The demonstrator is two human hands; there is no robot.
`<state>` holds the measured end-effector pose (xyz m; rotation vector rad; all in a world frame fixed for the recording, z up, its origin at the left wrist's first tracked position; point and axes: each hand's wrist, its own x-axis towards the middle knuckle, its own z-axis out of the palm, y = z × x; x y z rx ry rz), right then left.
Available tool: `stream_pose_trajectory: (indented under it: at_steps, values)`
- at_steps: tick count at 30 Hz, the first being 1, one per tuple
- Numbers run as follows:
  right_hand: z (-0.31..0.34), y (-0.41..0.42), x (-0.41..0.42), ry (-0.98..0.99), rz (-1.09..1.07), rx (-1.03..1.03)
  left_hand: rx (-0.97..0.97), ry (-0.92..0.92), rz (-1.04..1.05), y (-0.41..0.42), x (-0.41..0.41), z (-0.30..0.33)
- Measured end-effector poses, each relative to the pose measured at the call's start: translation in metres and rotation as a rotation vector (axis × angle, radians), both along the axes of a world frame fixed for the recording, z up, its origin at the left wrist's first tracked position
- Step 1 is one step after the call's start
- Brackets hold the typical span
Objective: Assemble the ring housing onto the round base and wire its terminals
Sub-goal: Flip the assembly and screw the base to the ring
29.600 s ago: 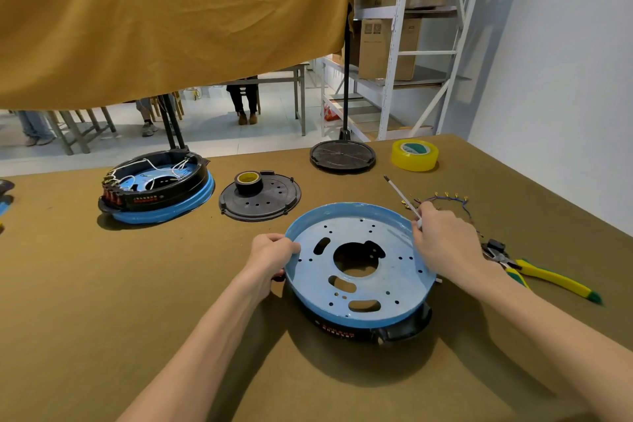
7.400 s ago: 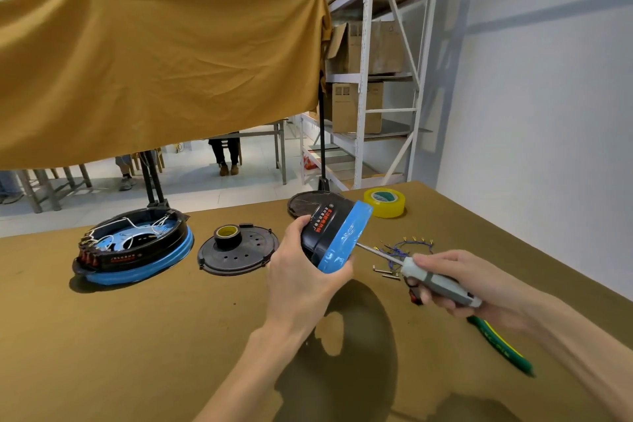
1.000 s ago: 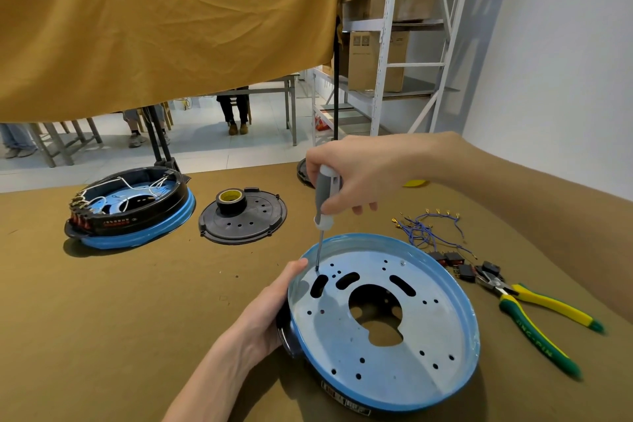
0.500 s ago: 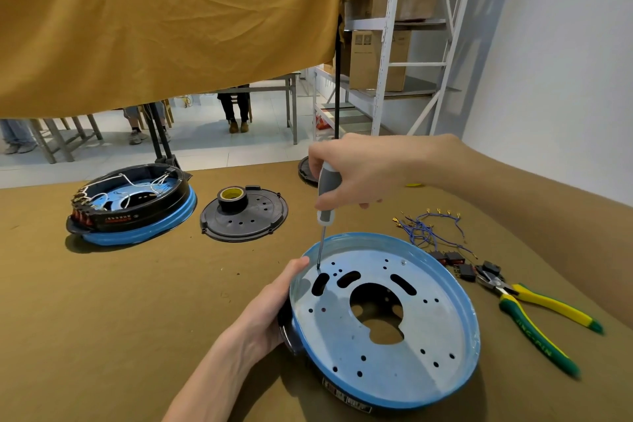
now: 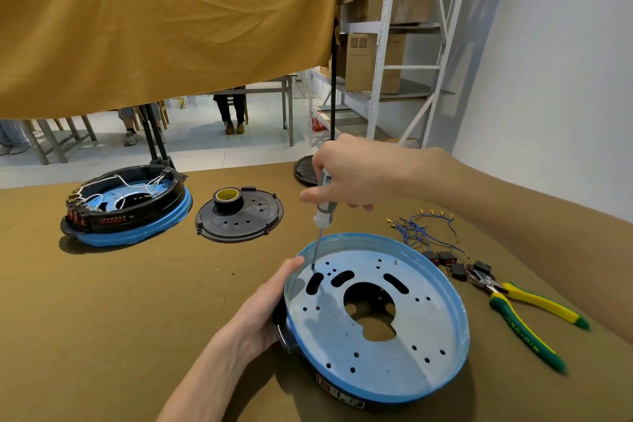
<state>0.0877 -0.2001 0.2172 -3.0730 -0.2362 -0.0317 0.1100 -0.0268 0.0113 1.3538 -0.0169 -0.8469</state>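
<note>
Screw-driving on inverted round base, near table edge; little changed in the last second.
Left hand still grips base rim over the ring housing; right hand fingers stay wrapped round screwdriver, tip kept in the same left-side hole. Wiring untouched: blue wires beyond, toward right edge.

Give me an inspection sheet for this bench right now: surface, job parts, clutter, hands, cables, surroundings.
Surface: table under olive-brown cloth.
Job's things: round base lies blue-rimmed plate up, on a black ring housing; screwdriver tip at a hole near its left edge.
Clutter: wired unit, black cover carrying a tape roll, pliers, small black switches.
Hands: left hand grips the base's left edge; right hand grips the screwdriver.
Cables: blue wires with terminals lie loose.
Surroundings: hanging yellow cloth, shelving with boxes, people seated beyond.
</note>
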Motion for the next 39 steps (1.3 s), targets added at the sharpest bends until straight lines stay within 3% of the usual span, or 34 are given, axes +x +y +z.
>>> stream_pose_trajectory:
  at_steps: [4, 10, 18, 26, 31, 39]
  values:
    - [0.003, 0.002, -0.004, 0.057, 0.002, 0.054, -0.009, 0.010, 0.008, 0.000, -0.003, 0.002]
    - [0.001, 0.005, -0.005, -0.044, -0.025, 0.028, -0.044, 0.075, 0.050, 0.005, -0.005, 0.004]
    - [0.010, 0.004, -0.002, 0.089, 0.056, 0.152, -0.071, 0.055, 0.056, 0.002, -0.011, 0.006]
    - [0.019, 0.009, -0.002, 0.200, 0.144, 0.082, -0.062, 0.050, 0.059, 0.002, -0.012, 0.006]
    - [0.005, 0.011, 0.006, 0.028, 0.005, -0.130, -0.055, 0.045, 0.064, 0.002, -0.013, 0.008]
    - [0.015, 0.022, 0.001, 0.107, 0.265, -0.009, -0.047, 0.043, 0.070, 0.002, -0.014, 0.009]
